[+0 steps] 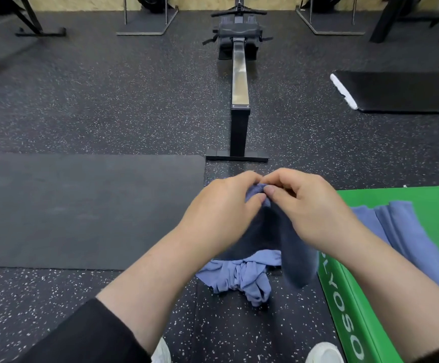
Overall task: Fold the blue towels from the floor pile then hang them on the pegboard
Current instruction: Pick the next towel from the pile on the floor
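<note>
- Held towel [289,239]: dark blue, hangs limp from the fingertips, lower end blurred and dangling just beside the green box [438,205]. Judged light, soft, no stiffness at all; will sag and twist wherever unsupported.
- Left hand [223,203]: fingers curled, thumb and forefinger pinching the towel's top edge, bunched cloth showing just under the fingertips.
- Right hand [307,203]: fingers curled too, thumb pad pressing the same edge; tips of both hands nearly touching, so both pinches sit on one short stretch of hem.
- Handling judgement: best hold prob. at two corners of one edge, hands drawn apart so the cloth falls flat; pinching mid-edge as now leaves it gathered. Nap looks grippy, slip risk low; nothing fragile.
- Floor pile [242,276]: lighter blue towel, crumpled and knotted-looking, lying on the speckled rubber floor [108,106] directly below the fingers.
- More light-blue towels [401,226] spread fairly flat on the green box top, right of the right-hand fingers, partly hidden by the forearm.
- Beyond the fingertips: rowing machine [239,82]; a dark mat [82,205] to the left of the left-hand fingers.
- Pegboard not in view.
</note>
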Demonstrator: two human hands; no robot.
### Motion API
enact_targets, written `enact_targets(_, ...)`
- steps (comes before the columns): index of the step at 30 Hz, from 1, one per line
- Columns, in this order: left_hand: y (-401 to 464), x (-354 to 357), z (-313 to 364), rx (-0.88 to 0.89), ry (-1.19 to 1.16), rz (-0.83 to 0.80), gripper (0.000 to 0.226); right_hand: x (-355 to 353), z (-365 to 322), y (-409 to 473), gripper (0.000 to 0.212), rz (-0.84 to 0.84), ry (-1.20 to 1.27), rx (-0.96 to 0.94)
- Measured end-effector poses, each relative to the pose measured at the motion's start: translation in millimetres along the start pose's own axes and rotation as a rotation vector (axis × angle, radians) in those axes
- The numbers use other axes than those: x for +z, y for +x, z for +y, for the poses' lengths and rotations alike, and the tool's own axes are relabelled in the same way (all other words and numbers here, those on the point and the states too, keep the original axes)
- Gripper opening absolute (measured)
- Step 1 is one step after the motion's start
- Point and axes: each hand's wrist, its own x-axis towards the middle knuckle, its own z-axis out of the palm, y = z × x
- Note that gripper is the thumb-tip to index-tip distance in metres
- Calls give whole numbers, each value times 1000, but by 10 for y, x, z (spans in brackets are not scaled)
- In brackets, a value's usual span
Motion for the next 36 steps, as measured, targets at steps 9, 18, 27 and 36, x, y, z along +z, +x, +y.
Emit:
enact_targets(9,116,-133,-184,-222,-68,313,19,-37,136,11,18,-6,-49,76)
enact_targets(18,16,11,-59,15,34,14,16,2,78,13,10,-10,-42,-6)
enact_targets(27,126,-132,-233,-226,-62,302,23,-194,10,-26,49,-61,-155,81)
enact_targets(36,84,-201,-279,-301,-235,247,26,-206,-19,-45,51,40,88,164)
